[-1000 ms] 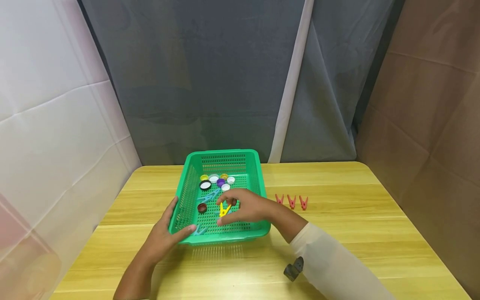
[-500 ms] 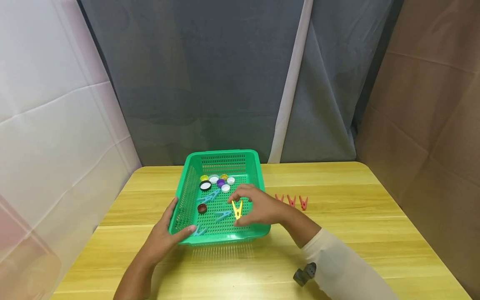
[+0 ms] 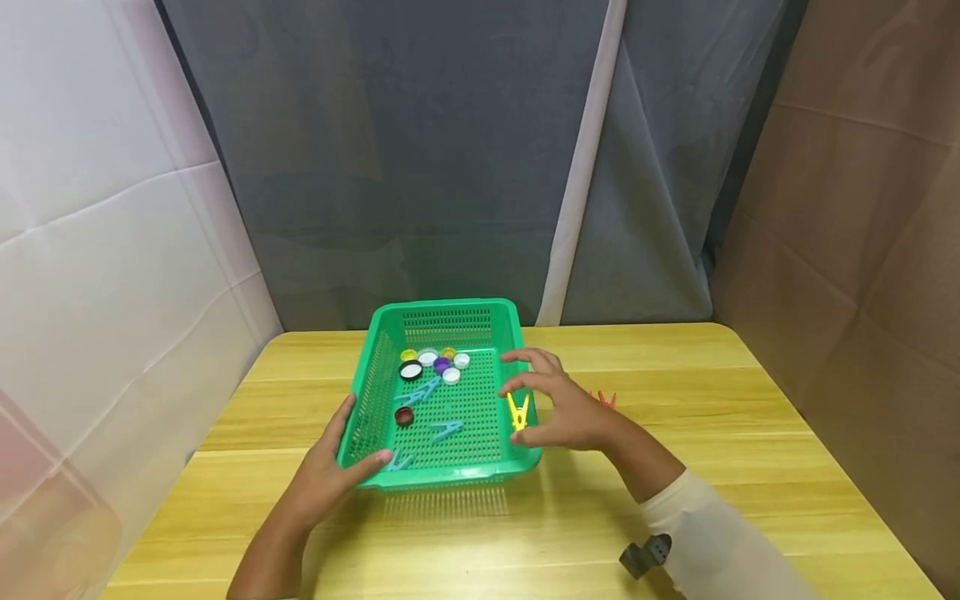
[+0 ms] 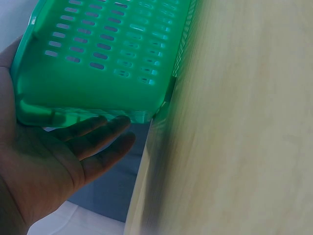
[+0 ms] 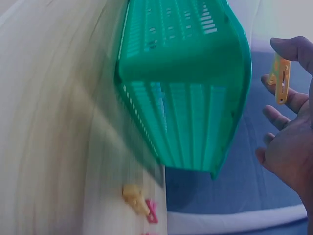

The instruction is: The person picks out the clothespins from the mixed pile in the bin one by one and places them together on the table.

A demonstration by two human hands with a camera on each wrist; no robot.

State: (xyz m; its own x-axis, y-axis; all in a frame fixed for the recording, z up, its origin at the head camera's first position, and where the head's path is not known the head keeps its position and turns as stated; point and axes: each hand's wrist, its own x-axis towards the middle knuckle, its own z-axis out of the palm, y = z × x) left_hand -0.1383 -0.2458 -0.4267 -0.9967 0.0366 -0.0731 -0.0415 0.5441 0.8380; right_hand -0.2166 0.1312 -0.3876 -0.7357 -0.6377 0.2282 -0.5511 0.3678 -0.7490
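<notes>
My right hand pinches a yellow clothespin between thumb and fingers, above the right rim of the green plastic basket. In the right wrist view the same clothespin is raised beside the basket wall. At the basket's near-left corner my left hand holds on, thumb over the rim and fingers along the outside. Inside lie blue clothespins, a dark red-brown bottle cap, and several other caps grouped toward the back.
Red clothespins lie on the wooden table right of the basket, partly covered by my right hand. A yellow clothespin sits among them in the right wrist view. A grey curtain hangs behind the table.
My right hand has carried the yellow clothespin rightward from over the basket floor to its right rim, uncovering a blue clothespin. The left hand and basket stay put.
</notes>
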